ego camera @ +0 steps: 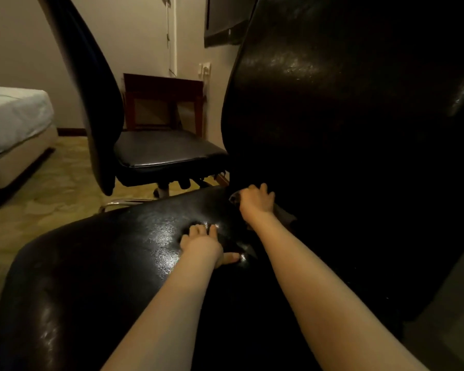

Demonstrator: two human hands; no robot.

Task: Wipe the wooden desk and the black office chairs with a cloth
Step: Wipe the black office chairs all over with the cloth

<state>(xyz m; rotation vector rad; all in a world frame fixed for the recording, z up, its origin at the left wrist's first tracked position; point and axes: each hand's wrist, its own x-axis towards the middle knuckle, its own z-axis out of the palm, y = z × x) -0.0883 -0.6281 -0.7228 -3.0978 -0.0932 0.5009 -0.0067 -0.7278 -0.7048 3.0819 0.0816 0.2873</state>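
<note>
The fingers [264, 188] of the right hand [256, 202] are curled tightly round a dark grey cloth [235, 198]. The cloth is bunched, so only a crumpled end shows past the knuckles and a paler flap trails beside the wrist. This hand presses the cloth into the crease of the near chair [97, 263], where the glossy black seat meets the tall backrest.

The left hand [202, 243] lies palm down on the same seat, just in front of that crease. It is close to the right hand but apart from it. Its fingers [198, 229] are spread and nearly straight, the thumb stretched out to the right, and they hold nothing. Both bare forearms reach in from the bottom edge across the near chair's seat.

Beyond the near chair on its left stands a second chair [169, 152], also black. Its flat seat comes close to the near chair's backrest edge, and its thin backrest rises on the side away from the near chair. It stands on a pale patterned carpet [51, 196] that also runs under the near chair's front.

Farther back from the near chair, against the wall, is the dark reddish wooden desk [164, 85], with nothing visible on its top. A wall socket [204, 69] shows in the narrow gap just left of the near chair's backrest. Higher up, a dark screen [225, 20] is partly hidden behind that backrest. Well to the left of the near chair, the corner of a bed [11, 116] with white sheets sits at the frame's edge.
</note>
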